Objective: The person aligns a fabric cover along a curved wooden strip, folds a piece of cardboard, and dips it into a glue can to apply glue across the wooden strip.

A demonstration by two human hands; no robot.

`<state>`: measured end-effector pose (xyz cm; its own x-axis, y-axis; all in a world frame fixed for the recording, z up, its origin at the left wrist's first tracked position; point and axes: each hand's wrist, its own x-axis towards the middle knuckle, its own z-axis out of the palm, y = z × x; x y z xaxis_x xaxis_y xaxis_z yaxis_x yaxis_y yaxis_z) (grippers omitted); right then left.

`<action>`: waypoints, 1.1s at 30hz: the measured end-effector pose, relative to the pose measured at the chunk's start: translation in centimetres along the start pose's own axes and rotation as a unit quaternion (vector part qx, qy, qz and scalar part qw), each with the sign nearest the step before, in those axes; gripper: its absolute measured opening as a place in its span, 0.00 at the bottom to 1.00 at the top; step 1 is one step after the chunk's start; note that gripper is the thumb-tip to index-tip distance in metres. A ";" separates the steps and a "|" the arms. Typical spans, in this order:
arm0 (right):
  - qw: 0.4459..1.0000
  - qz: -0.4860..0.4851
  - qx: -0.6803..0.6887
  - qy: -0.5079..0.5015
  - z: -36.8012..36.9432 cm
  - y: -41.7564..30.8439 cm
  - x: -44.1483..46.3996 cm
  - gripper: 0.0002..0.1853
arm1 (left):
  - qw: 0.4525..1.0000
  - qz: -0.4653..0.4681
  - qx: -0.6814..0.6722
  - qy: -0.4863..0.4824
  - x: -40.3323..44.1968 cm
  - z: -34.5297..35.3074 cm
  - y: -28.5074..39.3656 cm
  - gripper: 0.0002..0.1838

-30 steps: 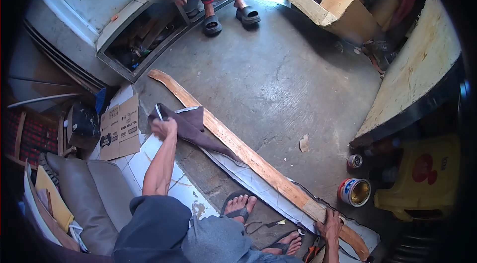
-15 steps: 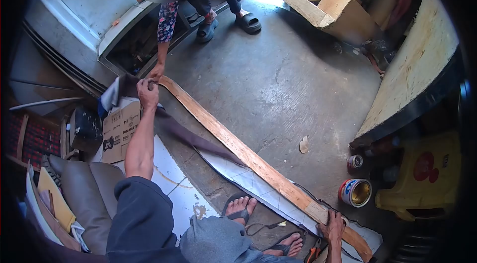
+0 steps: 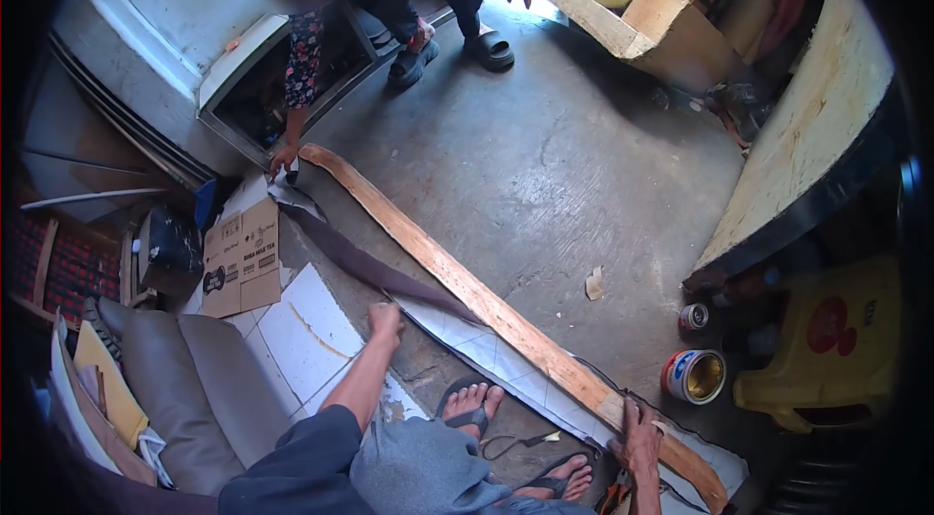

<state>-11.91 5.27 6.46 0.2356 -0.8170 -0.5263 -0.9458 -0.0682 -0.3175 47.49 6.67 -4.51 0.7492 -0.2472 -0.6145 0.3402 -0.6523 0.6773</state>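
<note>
A long, curved wooden strip (image 3: 457,286) lies diagonally across the floor, over a dark cloth (image 3: 350,257) with a pale underside. My left hand (image 3: 386,322) is closed beside the cloth's near edge, around its middle; whatever its fingers may hold is too small to make out. Near the lower right end, my right hand (image 3: 639,435) rests on the wood, its fingers over the strip. A co-worker's hand (image 3: 284,157) holds the far end of the cloth, just left of the strip's upper tip.
The co-worker crouches at the top left. Scissors (image 3: 520,442) lie between my feet. Open cans (image 3: 695,376) and a yellow stool (image 3: 822,350) stand at right. Flattened cardboard (image 3: 241,262) and a grey cushion (image 3: 175,389) lie at left. Wooden frames (image 3: 798,136) stand at the upper right.
The co-worker has leaned in and taken the cloth's far end. My left hand has left that end and moved back toward me. The cloth now stretches alongside the strip. My right hand stays at the lower end.
</note>
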 end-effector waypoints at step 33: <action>0.979 -0.145 0.076 0.120 -24.2 -4.8 -14.9 0.32 | 0.794 0.363 0.477 -0.097 0.2 1.7 6.6 0.50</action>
<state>-16.31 3.90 34.91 0.4127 -0.8881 -0.2024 -0.7986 -0.2459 -0.5494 48.91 1.12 -0.81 0.4180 -0.8517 -0.3161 -0.7966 -0.5109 0.3231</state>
